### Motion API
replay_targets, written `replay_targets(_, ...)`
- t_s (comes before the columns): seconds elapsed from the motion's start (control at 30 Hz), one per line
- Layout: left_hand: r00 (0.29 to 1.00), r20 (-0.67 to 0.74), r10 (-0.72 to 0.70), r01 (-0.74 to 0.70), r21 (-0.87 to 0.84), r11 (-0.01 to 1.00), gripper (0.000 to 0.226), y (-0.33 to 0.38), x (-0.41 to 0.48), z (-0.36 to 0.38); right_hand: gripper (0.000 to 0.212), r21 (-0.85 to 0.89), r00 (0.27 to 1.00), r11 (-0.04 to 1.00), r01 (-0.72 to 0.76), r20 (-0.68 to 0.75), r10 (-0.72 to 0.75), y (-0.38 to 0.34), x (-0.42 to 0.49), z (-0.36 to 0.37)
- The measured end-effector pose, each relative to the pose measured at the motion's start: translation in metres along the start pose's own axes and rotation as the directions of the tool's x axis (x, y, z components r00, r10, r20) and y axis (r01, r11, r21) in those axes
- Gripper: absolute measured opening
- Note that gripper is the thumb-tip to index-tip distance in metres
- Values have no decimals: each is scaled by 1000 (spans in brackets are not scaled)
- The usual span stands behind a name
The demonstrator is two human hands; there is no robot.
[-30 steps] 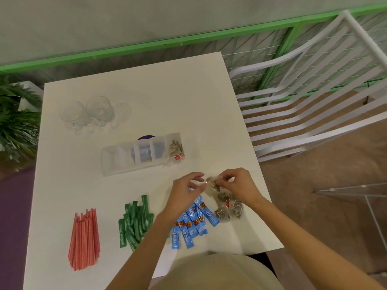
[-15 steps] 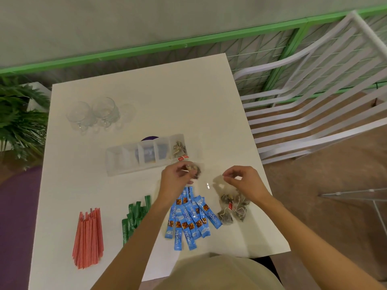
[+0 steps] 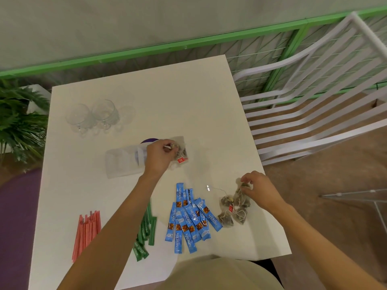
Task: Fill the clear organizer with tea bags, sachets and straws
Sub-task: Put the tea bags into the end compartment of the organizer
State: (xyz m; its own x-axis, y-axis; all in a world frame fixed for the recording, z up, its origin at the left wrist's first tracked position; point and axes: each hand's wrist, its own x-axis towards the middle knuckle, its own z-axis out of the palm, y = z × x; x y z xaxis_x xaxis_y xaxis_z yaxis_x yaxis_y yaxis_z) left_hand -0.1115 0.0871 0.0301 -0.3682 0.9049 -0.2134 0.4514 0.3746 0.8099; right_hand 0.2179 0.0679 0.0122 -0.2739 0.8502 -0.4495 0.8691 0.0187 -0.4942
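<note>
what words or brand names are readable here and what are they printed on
"NESCAFE": on the blue sachets, printed along each one.
Green sachets: white lettering, too blurred to read.
Red tag on a tea bag in the organizer: white mark, too small to read.

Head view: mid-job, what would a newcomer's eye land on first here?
The left hand holds a pyramid tea bag over the right end compartment of the clear organizer, in the middle of the white table. The right hand pinches another tea bag at the top of the loose pile near the table's right edge. Blue Nescafe sachets fan out between the arms.
</note>
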Motion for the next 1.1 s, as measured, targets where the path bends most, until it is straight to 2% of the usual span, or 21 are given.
replay_targets(0.27,996,51,76,-90,373,923,19,-2,6,5,23,-41,999,999,-21,36,23,3,5,9)
replay_targets(0.5,989,134,62,-122,513,850,25,1,13,8,18,-43,996,997,-71,49,73,3,9,11)
replay_targets(0.63,994,80,80,-108,465,878,28,5,8,6,15,0,997,997,-71,31,71,5,11,10)
replay_targets(0.8,989,-29,144,-129,297,946,35,5,-10,-1,17,77,998,995,-60,7,60,4,7,4)
replay_targets(0.9,983,-56,172,-159,189,969,30,4,-27,0,13,156,998,987,-43,-44,50,-2,4,-2)
replay_targets(1.0,985,-29,169,-167,62,984,22,6,-52,7,12,240,995,971,-8,-97,32,-13,1,-9)
replay_targets(1.1,994,76,73,-69,-58,996,19,12,-77,21,12,334,988,941,53,-156,-1,-28,-3,-15)
